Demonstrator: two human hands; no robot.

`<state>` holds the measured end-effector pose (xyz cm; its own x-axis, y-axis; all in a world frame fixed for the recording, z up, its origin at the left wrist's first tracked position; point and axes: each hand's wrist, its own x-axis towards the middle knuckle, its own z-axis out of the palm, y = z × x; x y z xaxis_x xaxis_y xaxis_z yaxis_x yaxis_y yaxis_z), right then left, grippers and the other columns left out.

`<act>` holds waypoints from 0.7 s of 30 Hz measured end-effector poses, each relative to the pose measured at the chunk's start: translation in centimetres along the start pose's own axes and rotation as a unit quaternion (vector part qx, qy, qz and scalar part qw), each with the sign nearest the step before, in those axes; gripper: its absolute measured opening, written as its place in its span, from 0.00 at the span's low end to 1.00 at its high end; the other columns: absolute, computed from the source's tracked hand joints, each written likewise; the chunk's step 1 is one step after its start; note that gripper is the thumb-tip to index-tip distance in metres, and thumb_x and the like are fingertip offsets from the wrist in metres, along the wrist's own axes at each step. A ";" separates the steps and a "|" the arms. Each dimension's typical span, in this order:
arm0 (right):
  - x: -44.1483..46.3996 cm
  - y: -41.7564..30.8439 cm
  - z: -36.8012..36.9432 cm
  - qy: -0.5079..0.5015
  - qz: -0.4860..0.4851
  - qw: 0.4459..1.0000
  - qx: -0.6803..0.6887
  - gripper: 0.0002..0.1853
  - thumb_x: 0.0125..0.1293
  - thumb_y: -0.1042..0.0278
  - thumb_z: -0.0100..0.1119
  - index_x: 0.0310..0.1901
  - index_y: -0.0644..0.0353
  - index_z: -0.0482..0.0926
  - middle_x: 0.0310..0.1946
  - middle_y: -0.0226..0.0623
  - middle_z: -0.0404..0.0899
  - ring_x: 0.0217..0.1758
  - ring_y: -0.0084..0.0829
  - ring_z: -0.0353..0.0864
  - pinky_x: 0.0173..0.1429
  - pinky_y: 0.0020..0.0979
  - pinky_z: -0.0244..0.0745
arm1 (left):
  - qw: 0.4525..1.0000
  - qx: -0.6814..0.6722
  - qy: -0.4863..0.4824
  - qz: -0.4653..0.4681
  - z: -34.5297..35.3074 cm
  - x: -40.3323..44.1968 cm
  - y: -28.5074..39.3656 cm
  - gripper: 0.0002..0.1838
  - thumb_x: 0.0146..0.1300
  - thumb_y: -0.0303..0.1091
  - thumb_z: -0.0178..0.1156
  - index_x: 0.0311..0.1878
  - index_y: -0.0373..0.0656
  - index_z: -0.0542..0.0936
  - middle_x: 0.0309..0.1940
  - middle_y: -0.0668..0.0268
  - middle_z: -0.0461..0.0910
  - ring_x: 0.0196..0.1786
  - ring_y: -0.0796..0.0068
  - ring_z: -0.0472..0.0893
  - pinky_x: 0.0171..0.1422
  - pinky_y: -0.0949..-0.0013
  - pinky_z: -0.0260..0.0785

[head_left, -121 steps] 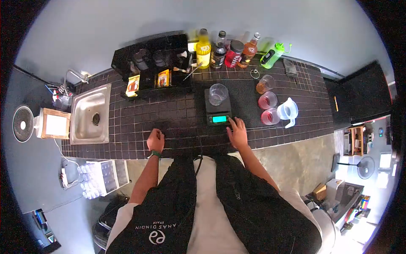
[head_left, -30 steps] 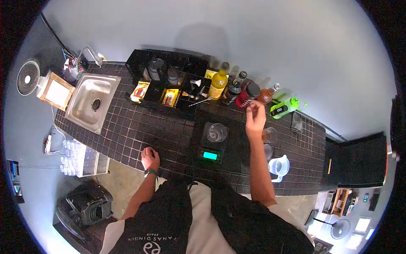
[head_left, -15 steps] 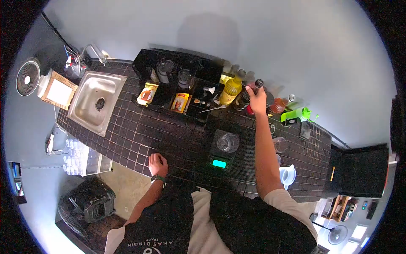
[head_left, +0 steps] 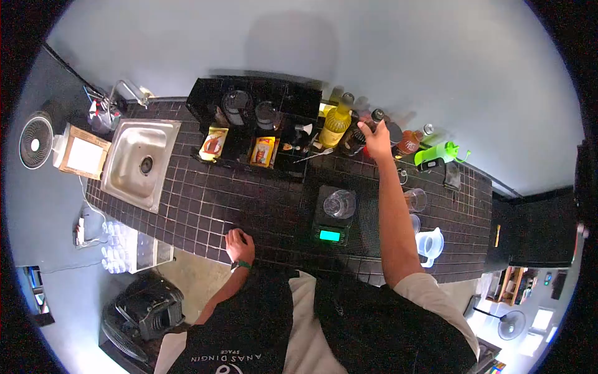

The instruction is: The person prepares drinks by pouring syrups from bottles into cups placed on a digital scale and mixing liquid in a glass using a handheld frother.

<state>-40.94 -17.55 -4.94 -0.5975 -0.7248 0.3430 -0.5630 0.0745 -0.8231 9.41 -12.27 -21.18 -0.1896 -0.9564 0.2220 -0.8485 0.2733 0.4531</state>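
Note:
My right hand (head_left: 377, 143) is at the row of bottles along the wall, in front of a dark-capped bottle (head_left: 377, 115). Its thumb is spread away from the fingers, and part of the bottle is hidden behind it. A yellow bottle (head_left: 336, 128) stands just to the left. On the near counter edge rests my left hand (head_left: 240, 245), fingers curled together with nothing visible in them. Between the hands, a clear cup (head_left: 339, 204) sits on a black digital scale (head_left: 330, 235) whose display glows green.
To the left are a steel sink (head_left: 165, 165) and a black organizer (head_left: 199, 100) with yellow packets. Right of my forearm stand an amber bottle (head_left: 408, 143), a green bottle (head_left: 437, 153), clear cups (head_left: 416, 199) and a clear jug (head_left: 430, 244).
My right hand has shifted slightly down and right relative to the dark-capped bottle, and its thumb has spread. My left hand stays at the counter edge. The whole view has tilted slightly.

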 end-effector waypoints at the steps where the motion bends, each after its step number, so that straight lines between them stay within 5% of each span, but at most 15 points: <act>1: 0.0 -0.6 -0.1 0.006 -0.004 1.000 0.002 0.22 0.68 0.62 0.72 0.57 0.63 0.77 0.45 0.47 0.88 0.51 0.43 0.88 0.55 0.39 0.78 | 1.000 -0.001 0.006 0.005 0.0 0.2 0.0 0.05 0.62 0.29 0.59 0.38 0.40 0.75 0.37 0.54 0.77 0.45 0.46 0.77 0.51 0.46 0.71; 3: -0.7 -1.5 -0.1 -0.004 0.069 0.997 -0.037 0.19 0.68 0.68 0.70 0.55 0.63 0.75 0.44 0.45 0.89 0.48 0.39 0.89 0.56 0.37 0.80 | 1.000 0.000 0.009 0.010 -0.2 -0.1 0.2 0.05 0.62 0.29 0.59 0.39 0.40 0.75 0.38 0.54 0.77 0.45 0.47 0.77 0.51 0.46 0.71; 9: -2.7 0.2 -0.7 0.068 -0.078 0.995 0.007 0.19 0.71 0.64 0.68 0.55 0.66 0.73 0.41 0.51 0.86 0.45 0.54 0.87 0.53 0.44 0.79 | 0.999 -0.031 0.028 0.025 -0.4 -0.4 0.1 0.06 0.62 0.29 0.60 0.39 0.39 0.75 0.38 0.54 0.77 0.45 0.46 0.77 0.50 0.46 0.72; 11: -4.1 0.2 -1.4 0.112 -0.059 0.987 -0.102 0.19 0.71 0.66 0.68 0.55 0.66 0.75 0.42 0.51 0.86 0.46 0.53 0.86 0.54 0.44 0.78 | 0.999 0.000 0.031 0.014 0.4 -0.4 -0.6 0.06 0.62 0.29 0.60 0.40 0.39 0.75 0.37 0.54 0.77 0.44 0.46 0.78 0.49 0.46 0.72; 15: -8.5 -13.0 -9.2 0.157 -0.079 0.979 -0.108 0.14 0.71 0.70 0.68 0.52 0.68 0.80 0.45 0.47 0.87 0.47 0.42 0.86 0.60 0.39 0.77 | 0.998 -0.013 0.045 0.039 -0.5 -0.5 0.0 0.06 0.62 0.28 0.60 0.40 0.40 0.75 0.36 0.53 0.77 0.42 0.46 0.78 0.47 0.46 0.72; 17: -10.3 -18.4 -12.8 0.195 -0.097 0.974 0.059 0.10 0.73 0.71 0.63 0.50 0.69 0.81 0.42 0.43 0.87 0.47 0.38 0.86 0.62 0.36 0.76 | 0.997 -0.024 0.052 0.044 -0.5 -0.4 0.2 0.06 0.62 0.28 0.61 0.40 0.40 0.75 0.36 0.54 0.77 0.42 0.46 0.77 0.48 0.47 0.71; 21: -15.1 -21.7 -17.7 0.288 -0.153 0.940 0.103 0.09 0.75 0.69 0.56 0.41 0.66 0.78 0.33 0.42 0.85 0.40 0.36 0.86 0.56 0.41 0.80 | 0.998 -0.028 0.033 0.039 -0.4 -0.7 0.0 0.06 0.62 0.27 0.61 0.39 0.40 0.75 0.36 0.54 0.77 0.42 0.47 0.78 0.48 0.47 0.72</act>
<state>-29.76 3.91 15.74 -0.6693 -0.1951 0.7169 -0.6713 -0.2547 -0.6960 9.75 -11.55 -20.97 -0.2200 -0.9238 0.3133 -0.8035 0.3537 0.4788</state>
